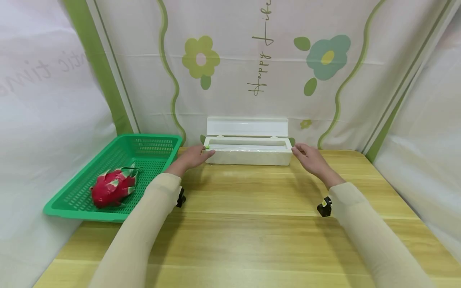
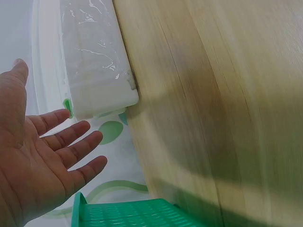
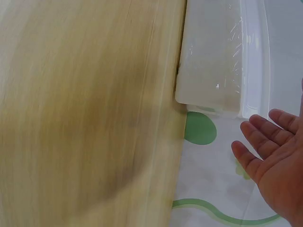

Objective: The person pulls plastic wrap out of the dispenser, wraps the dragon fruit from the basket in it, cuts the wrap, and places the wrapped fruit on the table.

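Observation:
A long white cling film dispenser (image 1: 248, 157) stands at the back of the table with its hinged lid (image 1: 247, 127) raised. Clear wrinkled film (image 2: 92, 42) lies over its front face. A small green slider (image 2: 67, 108) sits at the dispenser's left end. My left hand (image 1: 194, 156) is beside that end, fingers spread and fairly straight, the index fingertip right at the slider. At the opposite end, my right hand (image 1: 310, 159) has relaxed fingers close to the dispenser's corner. Neither palm holds anything in the wrist views.
On the left, a green plastic basket (image 1: 83, 214) holds a red dragon fruit (image 1: 112, 188). Printed white cloth (image 1: 237, 80) hangs behind the wooden table (image 1: 248, 224) and along both sides. Dark wrist cameras (image 1: 325, 207) stick out from the sleeves.

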`<state>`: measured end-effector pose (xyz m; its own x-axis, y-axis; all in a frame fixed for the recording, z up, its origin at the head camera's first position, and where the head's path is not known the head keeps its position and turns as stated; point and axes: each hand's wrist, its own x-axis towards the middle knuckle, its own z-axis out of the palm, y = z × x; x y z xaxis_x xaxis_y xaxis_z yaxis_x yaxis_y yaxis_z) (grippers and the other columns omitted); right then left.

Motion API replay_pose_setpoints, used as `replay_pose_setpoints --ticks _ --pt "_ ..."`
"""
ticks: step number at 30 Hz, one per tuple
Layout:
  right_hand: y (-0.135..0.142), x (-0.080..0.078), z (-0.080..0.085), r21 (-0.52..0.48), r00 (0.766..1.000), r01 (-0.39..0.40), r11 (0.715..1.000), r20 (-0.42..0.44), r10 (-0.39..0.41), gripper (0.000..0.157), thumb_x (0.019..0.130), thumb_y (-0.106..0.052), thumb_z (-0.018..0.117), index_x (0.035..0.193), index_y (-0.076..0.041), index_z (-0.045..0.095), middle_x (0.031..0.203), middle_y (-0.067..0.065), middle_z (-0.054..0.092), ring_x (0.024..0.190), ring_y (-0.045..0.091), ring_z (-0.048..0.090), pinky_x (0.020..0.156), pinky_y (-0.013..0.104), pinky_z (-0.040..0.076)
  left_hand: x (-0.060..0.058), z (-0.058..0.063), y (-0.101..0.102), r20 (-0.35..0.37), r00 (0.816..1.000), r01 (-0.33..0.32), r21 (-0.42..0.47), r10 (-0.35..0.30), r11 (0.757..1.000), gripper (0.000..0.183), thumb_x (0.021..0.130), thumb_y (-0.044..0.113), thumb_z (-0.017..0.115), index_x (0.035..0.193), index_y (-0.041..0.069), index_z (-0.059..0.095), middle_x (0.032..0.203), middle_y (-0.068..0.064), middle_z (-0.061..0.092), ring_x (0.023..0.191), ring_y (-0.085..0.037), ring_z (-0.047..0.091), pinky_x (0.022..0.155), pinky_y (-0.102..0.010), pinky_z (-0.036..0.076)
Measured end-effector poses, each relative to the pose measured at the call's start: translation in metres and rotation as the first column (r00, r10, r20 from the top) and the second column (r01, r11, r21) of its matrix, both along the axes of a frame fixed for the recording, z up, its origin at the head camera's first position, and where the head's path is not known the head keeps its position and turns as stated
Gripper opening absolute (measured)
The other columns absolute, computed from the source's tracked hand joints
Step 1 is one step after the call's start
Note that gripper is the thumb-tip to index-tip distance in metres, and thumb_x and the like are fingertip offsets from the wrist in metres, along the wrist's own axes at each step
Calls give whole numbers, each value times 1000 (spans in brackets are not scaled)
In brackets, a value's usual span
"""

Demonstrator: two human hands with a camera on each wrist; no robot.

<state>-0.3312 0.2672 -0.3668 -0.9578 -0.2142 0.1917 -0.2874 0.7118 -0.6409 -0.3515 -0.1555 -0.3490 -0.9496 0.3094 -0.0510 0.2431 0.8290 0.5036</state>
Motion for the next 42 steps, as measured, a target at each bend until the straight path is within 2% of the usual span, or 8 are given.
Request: replay_pose_setpoints --ticks 6,13,19,27,35,38,42 --pt "-2 -4 -8 -63 997 65 996 44 -63 64 83 -58 42 121 -6 45 120 12 49 110 30 43 87 47 36 -5 -8 1 9 999 -39 63 39 997 80 82 64 35 129 -1 35 128 -17 42 114 -32 41 89 -46 36" --pt "-5 -7 -16 -91 991 109 990 89 -101 59 87 -49 45 124 -3 44 121 15 48 111 31 43 88 47 36 -6 -20 2 -44 989 -131 156 140 979 60 84 59 39 108 4 44 115 -15 49 101 -30 48 79 -42 42" --pt "-6 -10 -23 -125 987 137 983 103 -124 61 87 -49 45 124 -2 44 120 16 48 110 32 42 88 47 36 -8 -34 0 -37 982 -171 222 184 960 62 83 60 39 110 5 47 113 -14 51 101 -29 48 82 -43 41" --pt "-9 -10 -32 -193 978 190 963 128 -167 60 87 -49 44 121 0 46 115 17 49 104 31 44 84 45 38 -7 -45 2 -12 974 -213 284 226 935 53 86 54 43 104 5 52 110 -13 52 99 -27 48 83 -40 40" --pt "-11 -9 -40 -234 967 227 945 174 -188 55 87 -47 46 114 0 51 110 18 52 98 29 47 81 39 40 -14 -60 6 -11 972 -217 333 234 917 46 85 53 45 87 8 53 87 -8 52 77 -22 47 66 -34 40" --pt "-12 -9 -43 -242 962 237 941 191 -193 54 87 -46 47 113 1 52 110 19 53 99 31 48 81 38 40 -15 -65 7 9 969 -233 358 246 904 44 85 52 47 89 8 55 87 -7 52 76 -22 47 65 -33 40" --pt "-14 -11 -46 -267 954 254 930 226 -196 53 87 -44 49 114 1 51 112 20 52 100 34 49 79 36 42 -15 -68 9 32 964 -254 391 263 885 40 84 49 51 95 11 57 94 -5 55 83 -21 48 70 -34 42"
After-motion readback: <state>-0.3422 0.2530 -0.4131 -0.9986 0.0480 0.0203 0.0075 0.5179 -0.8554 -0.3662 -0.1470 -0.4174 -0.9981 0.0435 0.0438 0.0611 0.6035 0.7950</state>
